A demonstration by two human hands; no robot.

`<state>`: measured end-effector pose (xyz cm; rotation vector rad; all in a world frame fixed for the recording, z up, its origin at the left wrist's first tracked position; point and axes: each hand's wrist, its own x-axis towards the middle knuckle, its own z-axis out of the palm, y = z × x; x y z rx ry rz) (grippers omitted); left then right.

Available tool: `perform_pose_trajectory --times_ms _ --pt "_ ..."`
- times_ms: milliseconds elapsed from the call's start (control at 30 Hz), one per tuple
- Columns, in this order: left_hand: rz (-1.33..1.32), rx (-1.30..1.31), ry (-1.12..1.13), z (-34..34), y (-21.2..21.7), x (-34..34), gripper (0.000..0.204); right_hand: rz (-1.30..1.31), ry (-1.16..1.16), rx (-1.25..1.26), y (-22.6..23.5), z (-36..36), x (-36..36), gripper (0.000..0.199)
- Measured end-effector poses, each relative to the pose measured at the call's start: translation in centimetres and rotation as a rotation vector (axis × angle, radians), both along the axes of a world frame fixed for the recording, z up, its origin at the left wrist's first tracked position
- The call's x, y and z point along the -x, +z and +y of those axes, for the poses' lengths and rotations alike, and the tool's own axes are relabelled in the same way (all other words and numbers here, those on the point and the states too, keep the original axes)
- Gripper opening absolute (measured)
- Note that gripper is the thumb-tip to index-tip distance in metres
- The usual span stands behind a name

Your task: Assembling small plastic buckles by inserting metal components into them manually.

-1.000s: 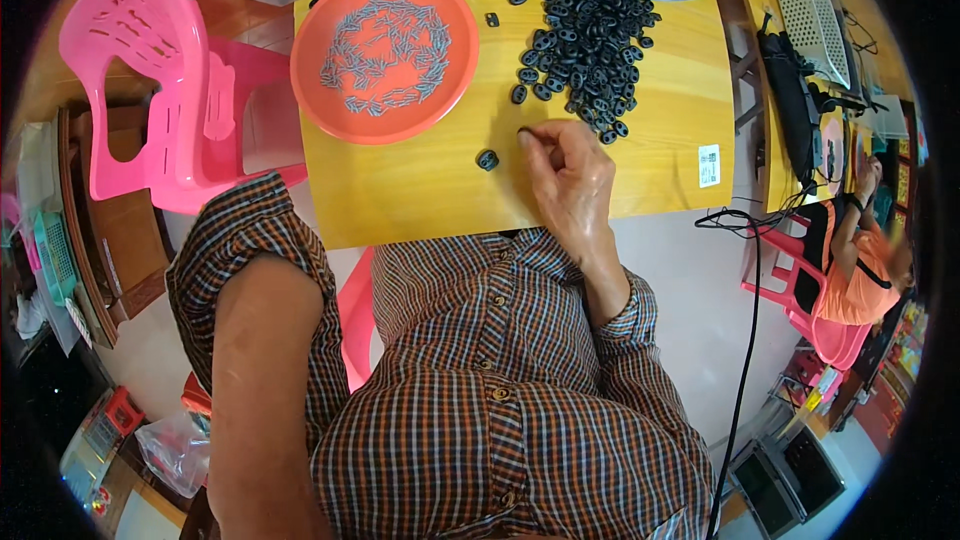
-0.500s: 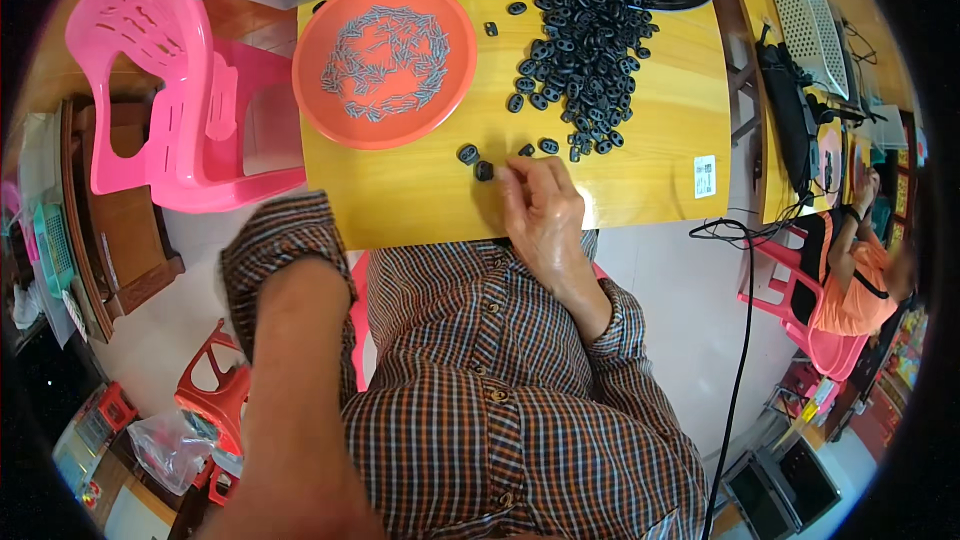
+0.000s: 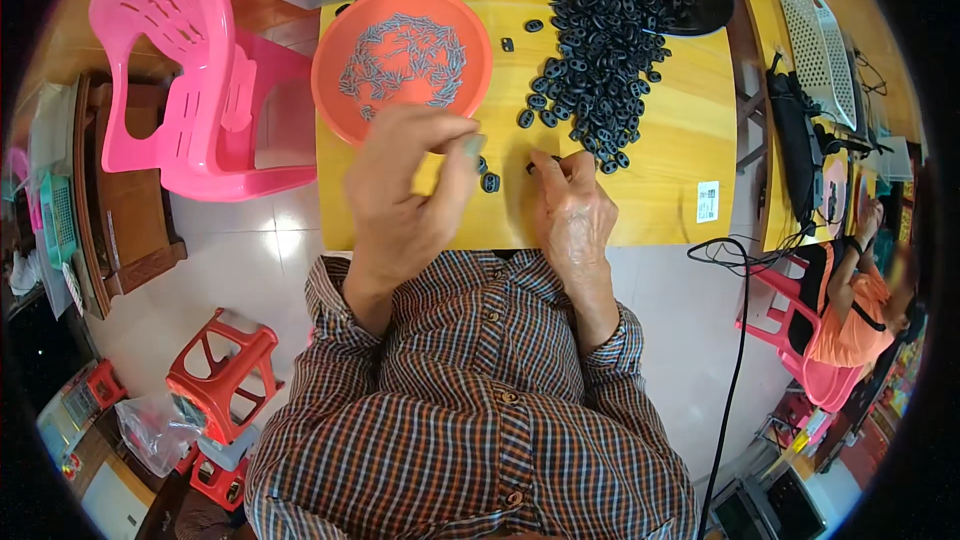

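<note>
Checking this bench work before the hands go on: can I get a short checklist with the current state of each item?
1. Left hand raised over the table by the orange bowl: ok.
2. Left hand holds a small metal piece: cannot tell, blurred.
3. Right hand rests on the yellow table, fingertips at a black ring: ok.
4. A loose black ring lies between the hands: ok.
5. Pile of black rings close to the right hand: ok.
6. Bowl stocked with small grey metal parts: ok.
</note>
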<state>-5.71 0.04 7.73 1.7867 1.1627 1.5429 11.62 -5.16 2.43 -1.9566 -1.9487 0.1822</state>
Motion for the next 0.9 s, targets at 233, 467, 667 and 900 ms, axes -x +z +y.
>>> perform_pose_trajectory --times_ms 233,467,667,900 --pt "0.236 0.141 -0.139 0.0 -2.2 -1.8 0.011 -0.006 -0.027 0.056 -0.7 0.1 -0.5 0.015" --pt "0.077 0.389 -0.26 -0.7 -4.2 -3.2 0.009 1.171 -0.323 0.188 0.7 -0.1 -1.1 0.013" --pt "-0.115 0.706 -0.378 -1.0 -4.7 -4.0 0.012 1.533 -0.373 0.276 1.7 0.0 -1.7 0.011" --pt "-0.387 0.784 -0.505 -1.1 -5.8 -4.7 0.014 1.608 -0.302 0.284 1.3 -0.2 -1.6 0.011"
